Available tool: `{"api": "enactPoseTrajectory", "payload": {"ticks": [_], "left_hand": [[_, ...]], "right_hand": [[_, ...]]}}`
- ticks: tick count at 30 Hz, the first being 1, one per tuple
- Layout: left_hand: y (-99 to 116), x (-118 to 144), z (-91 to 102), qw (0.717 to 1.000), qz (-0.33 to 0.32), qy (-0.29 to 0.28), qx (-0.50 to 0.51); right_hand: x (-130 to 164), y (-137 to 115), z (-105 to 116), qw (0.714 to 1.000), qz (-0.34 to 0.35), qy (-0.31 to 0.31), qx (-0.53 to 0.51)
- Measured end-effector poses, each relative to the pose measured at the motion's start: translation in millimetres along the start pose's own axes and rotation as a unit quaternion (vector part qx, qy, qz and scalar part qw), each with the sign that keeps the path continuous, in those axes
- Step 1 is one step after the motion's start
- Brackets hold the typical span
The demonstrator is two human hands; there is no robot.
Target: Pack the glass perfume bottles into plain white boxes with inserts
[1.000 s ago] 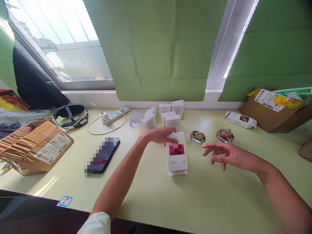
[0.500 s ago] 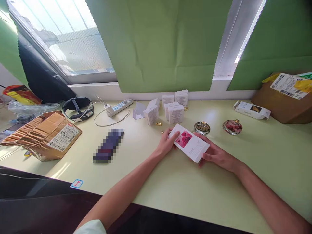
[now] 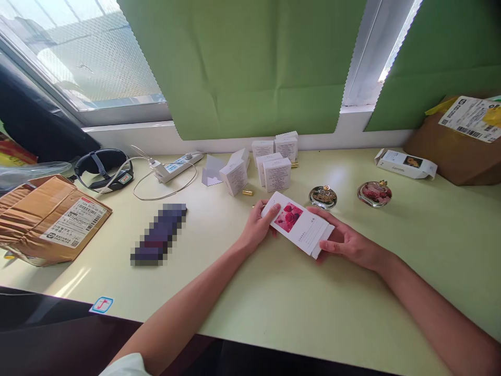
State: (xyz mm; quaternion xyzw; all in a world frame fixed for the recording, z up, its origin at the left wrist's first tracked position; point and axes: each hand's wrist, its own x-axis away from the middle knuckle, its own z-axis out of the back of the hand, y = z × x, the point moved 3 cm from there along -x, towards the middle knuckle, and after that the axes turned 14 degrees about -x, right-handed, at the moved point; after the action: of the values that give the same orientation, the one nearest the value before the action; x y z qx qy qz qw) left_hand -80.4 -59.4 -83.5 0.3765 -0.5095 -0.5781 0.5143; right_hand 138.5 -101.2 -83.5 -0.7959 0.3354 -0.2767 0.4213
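From my remote seat: left hand [image 3: 256,230] and right hand [image 3: 348,244] both clasp the white rose-print carton [image 3: 298,224], held just above the table [image 3: 274,303] near the small white boxes [image 3: 270,164]; seemingly unopened, so nothing is out yet.

two hands, left hand [image 3: 256,230] and right hand [image 3: 346,243], on one flat white rose-print box [image 3: 298,223]. six small white boxes [image 3: 276,174] cluster far centre (one lies opened), two small gold tubes [image 3: 247,192] near them. two round ornate bottles [image 3: 323,197] to the right, one long white carton [image 3: 405,163], two cardboard parcels [image 3: 50,219], one power strip [image 3: 178,165], one phone [image 3: 159,234].
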Motion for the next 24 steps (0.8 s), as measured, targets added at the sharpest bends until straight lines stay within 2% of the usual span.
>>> {"api": "enactPoseTrajectory", "payload": {"ticks": [10, 18, 24], "left_hand": [[3, 5, 0.4, 0.999, 0.012, -0.015, -0.04], [8, 10, -2.4, 0.994, -0.012, -0.037, -0.1], [8, 10, -0.7, 0.988, -0.034, -0.023, -0.149]], "right_hand": [[-4, 6, -4, 1.0, 0.008, -0.002, 0.023], [-4, 11, -8, 0.998, 0.009, -0.022, 0.053], [5, 1, -9, 0.995, -0.026, -0.085, 0.051]]}}
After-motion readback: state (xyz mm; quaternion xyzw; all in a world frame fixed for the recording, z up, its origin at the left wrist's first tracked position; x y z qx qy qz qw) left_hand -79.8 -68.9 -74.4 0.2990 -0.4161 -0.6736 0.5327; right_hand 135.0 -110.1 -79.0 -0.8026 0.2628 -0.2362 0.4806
